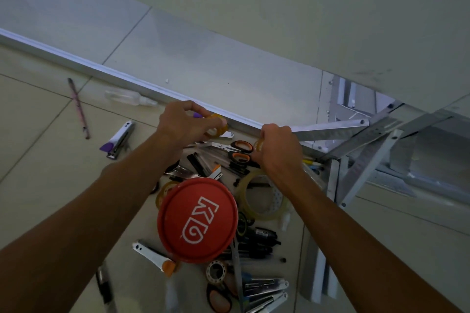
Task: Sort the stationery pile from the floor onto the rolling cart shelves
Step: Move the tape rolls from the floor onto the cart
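Observation:
The stationery pile lies on the tiled floor below me: a red round lid [197, 220] with white letters, a big clear tape roll [262, 195], orange-handled scissors [240, 152], black pens [256, 244] and metal clips. My left hand [184, 126] pinches a small yellowish tape roll [216, 126] near the wall's base. My right hand [276, 148] grips another small tape roll [259, 145] just above the scissors.
A white metal frame [356, 150] with folded struts stands at the right. A purple-tipped stapler [119, 140], a pink pencil [78, 109] and a clear bottle [129, 98] lie apart on the floor at left. A baseboard [101, 72] runs along the wall.

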